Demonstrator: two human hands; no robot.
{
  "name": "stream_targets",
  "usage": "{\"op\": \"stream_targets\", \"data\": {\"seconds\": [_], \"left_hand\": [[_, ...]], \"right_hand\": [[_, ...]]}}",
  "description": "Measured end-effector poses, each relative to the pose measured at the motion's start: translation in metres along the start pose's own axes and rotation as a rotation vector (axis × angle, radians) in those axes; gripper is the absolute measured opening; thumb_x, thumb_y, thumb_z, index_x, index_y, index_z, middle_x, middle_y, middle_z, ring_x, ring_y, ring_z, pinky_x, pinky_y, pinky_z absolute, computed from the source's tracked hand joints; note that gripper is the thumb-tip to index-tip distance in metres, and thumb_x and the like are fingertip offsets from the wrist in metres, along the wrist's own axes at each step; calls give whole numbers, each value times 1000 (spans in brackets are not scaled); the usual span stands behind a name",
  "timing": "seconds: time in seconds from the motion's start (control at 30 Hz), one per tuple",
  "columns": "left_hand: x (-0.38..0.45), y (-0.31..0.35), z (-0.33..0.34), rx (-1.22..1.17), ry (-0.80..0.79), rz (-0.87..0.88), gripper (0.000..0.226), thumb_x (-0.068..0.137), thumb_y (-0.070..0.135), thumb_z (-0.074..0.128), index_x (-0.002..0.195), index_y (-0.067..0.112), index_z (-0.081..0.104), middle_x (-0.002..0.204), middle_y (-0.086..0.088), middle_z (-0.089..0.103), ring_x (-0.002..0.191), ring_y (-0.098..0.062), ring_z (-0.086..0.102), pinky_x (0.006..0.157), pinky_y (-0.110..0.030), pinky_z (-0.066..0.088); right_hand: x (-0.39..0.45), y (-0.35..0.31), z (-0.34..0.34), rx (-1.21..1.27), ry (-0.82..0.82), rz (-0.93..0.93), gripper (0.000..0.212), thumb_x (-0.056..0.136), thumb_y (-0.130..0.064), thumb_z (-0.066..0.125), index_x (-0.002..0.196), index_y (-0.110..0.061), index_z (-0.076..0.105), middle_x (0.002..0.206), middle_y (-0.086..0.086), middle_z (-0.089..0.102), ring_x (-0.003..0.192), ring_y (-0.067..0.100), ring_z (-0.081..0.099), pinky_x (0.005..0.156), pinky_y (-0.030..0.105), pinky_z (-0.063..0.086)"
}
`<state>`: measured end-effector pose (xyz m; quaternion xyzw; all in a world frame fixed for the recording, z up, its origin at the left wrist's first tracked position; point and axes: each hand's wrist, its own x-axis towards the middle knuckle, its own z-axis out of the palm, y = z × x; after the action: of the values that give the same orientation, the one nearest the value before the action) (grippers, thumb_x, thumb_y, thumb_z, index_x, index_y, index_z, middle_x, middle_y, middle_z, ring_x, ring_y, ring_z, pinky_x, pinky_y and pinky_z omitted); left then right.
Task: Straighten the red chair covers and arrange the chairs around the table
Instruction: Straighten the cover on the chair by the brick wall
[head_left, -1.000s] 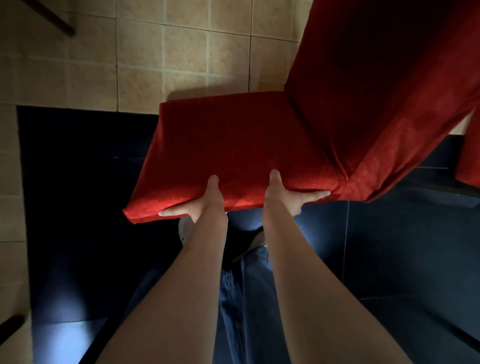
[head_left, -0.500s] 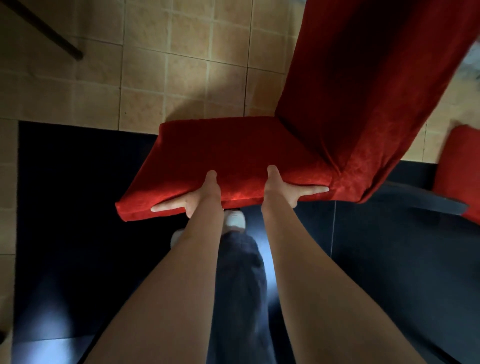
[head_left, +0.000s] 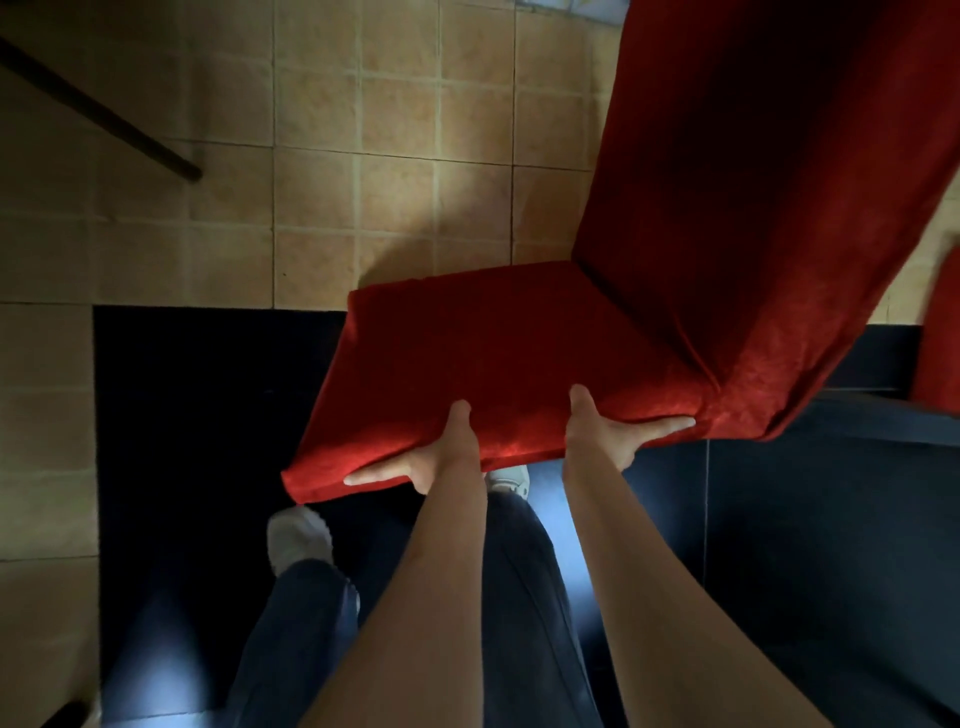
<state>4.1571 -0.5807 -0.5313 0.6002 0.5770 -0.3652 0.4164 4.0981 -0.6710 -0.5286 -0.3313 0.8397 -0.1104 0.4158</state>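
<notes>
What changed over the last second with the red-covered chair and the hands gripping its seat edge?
The person's feet stepped: one white shoe now shows left of the legs. The red-covered chair sits farther right in view, more over the tan tiles. Unchanged: left hand and right hand grip the seat's near edge, thumbs on top.

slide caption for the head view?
Both hands, left and right, grip the red-covered chair by its seat edge.

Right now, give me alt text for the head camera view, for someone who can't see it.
Seen from above, a person's left hand and right hand each have a grip on the near edge of a red-covered chair, thumbs on top of the seat. The chair stands partly on tan floor tiles, partly on a dark floor panel.
</notes>
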Motion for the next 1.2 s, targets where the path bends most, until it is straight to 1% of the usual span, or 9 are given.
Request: {"op": "stream_targets", "data": {"seconds": [0.07,0.2,0.33,0.47,0.63,0.7,0.83,1.0,1.2], "left_hand": [[5,-1,-10,-9,23,3,91,69,35,82,139,9,30,103,-7,49,76,-23,54,82,-43,57],[9,8,-35,-39,55,-39,78,71,34,81,129,12,35,97,-5,49,64,-15,49,81,-41,57],[12,22,-62,-15,24,-111,55,78,37,74,109,15,34,85,-4,45,64,-17,47,73,-35,51],[13,38,-81,6,-15,-126,56,84,40,67,125,13,38,100,-8,48,80,-22,51,82,-38,52],[13,60,-92,-13,-58,-144,37,88,38,62,78,11,40,76,-6,45,63,-18,47,71,-32,46],[12,70,-92,3,-69,-134,37,88,39,62,83,10,39,77,-6,42,65,-20,46,71,-33,46],[14,86,-94,60,-64,-122,56,81,46,67,116,10,43,96,-10,43,100,-28,54,79,-38,52],[14,87,-98,101,8,-103,86,72,50,75,133,3,37,75,-10,39,78,-31,59,83,-47,54],[16,90,-97,69,27,-102,89,70,49,77,134,4,35,75,-10,41,67,-30,54,87,-50,53]], "right_hand": [[-6,7,1,-9,-6,-1,127,72,-28,80,141,-51,-25,100,7,46,63,13,47,74,34,43],[-31,19,6,-62,-16,-24,127,72,-29,79,140,-52,-26,97,5,50,61,7,50,56,24,39],[-64,22,16,-141,-23,-11,127,71,-31,78,133,-59,-29,117,17,53,68,19,57,71,38,51],[-92,18,29,-231,-30,-40,126,71,-31,77,133,-60,-29,125,21,44,61,20,51,77,49,53],[-110,8,49,-296,-77,-80,127,72,-28,77,137,-56,-28,127,21,41,56,17,51,62,37,43],[-115,-1,57,-331,-88,-103,126,73,-29,77,139,-53,-27,127,22,41,56,16,49,65,39,44],[-120,-15,67,-377,-105,-117,126,73,-32,77,140,-50,-28,127,23,41,60,21,53,74,43,52],[-123,-17,67,-400,-114,-108,125,74,-34,76,140,-49,-29,128,23,41,57,20,47,67,40,42],[-121,-20,70,-406,-132,-109,126,74,-35,75,139,-48,-31,128,24,41,57,21,49,67,38,40]]}}
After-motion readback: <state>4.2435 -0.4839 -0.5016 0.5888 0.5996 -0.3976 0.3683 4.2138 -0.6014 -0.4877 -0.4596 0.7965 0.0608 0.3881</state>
